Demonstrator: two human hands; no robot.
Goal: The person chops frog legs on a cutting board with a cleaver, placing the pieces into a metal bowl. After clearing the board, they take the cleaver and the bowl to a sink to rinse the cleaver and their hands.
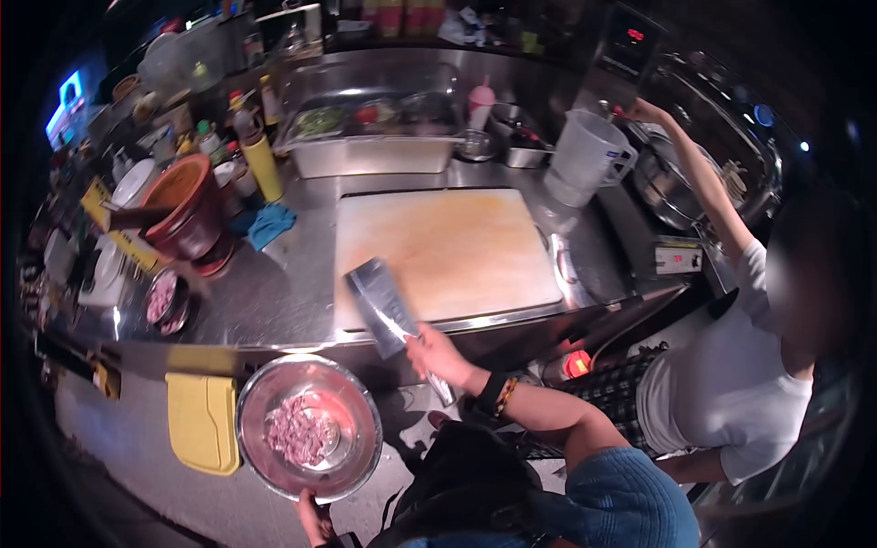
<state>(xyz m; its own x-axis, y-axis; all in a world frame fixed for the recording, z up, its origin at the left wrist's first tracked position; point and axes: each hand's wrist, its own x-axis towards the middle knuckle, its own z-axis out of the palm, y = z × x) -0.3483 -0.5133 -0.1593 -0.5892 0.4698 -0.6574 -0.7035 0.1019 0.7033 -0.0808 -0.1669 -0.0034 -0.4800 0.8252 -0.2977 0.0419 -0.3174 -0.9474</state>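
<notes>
My right hand [436,355] is wrapped round the handle of a cleaver [382,305]. Its broad blade points up and left, over the front left corner of the white cutting board [448,247]. At the lower left, my left hand [313,517] grips the near rim of a large steel bowl [358,402]. Chopped pinkish pieces [298,431] lie inside that bowl, which is held in front of the counter's edge. Orange stains mark the board.
Left on the counter stand a brown mortar [189,215], a small bowl of pieces [167,301] and a blue cloth [271,226]. Behind the board are a steel tray [365,160] and a plastic jug [585,157]. A person [731,365] stands close on the right, one arm reaching forward.
</notes>
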